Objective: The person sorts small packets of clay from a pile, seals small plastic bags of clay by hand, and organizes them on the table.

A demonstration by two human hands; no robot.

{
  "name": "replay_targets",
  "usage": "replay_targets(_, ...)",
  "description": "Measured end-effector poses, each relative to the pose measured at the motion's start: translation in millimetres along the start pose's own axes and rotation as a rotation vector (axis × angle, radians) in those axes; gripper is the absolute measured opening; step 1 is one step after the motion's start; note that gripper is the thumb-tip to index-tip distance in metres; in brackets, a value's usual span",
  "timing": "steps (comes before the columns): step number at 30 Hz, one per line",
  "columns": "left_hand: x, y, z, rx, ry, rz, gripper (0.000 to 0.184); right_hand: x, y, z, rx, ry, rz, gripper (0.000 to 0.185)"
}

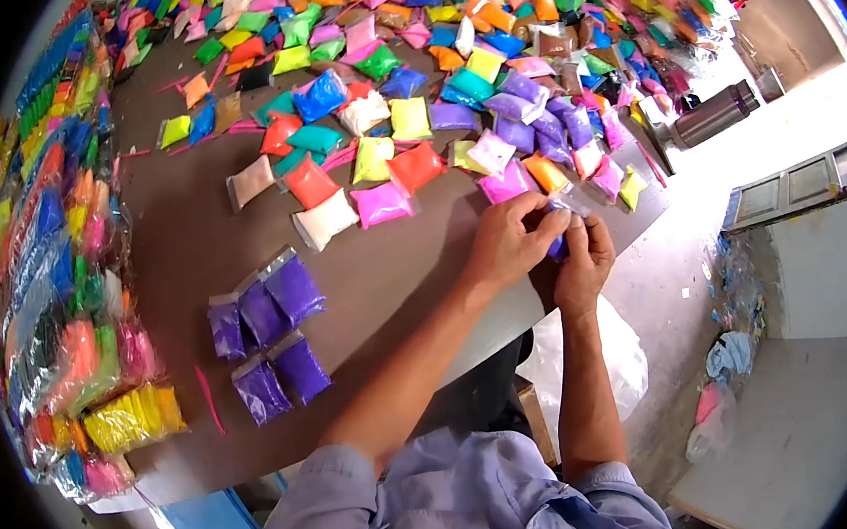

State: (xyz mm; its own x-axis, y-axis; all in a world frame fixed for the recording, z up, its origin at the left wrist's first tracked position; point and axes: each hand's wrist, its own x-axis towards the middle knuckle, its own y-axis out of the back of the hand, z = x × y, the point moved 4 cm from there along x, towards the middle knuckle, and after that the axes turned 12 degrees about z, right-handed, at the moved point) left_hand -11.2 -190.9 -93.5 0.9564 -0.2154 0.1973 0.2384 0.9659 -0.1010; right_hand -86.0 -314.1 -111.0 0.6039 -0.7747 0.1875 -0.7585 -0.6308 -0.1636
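Note:
At the table's right edge, my left hand [509,242] and my right hand [584,264] pinch a small purple packet [557,248] between thumbs and fingers. Its clear plastic top [568,201] sticks up above the fingertips, while most of the filled part is hidden by the hands. A pink packet [507,182] and an orange packet [546,172] lie just beyond my fingers. Left of my forearm rest several darker purple packets [266,313], grouped in two short rows on the brown table [384,268].
Many coloured packets [412,119] spread across the table's far half. Bagged bundles are stacked along the left, including a yellow bundle [135,418]. A pink strip [209,401] lies near it. A steel flask [718,116] is at the right; a white plastic bag [599,350] hangs below the edge.

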Motion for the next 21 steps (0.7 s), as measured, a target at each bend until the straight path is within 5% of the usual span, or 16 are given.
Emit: replay_targets(21,1.7,6.5,-0.7,0.003,-0.018,0.068,0.022,-6.1,-10.0,-14.6,-0.111,0.003,-0.066,0.011)
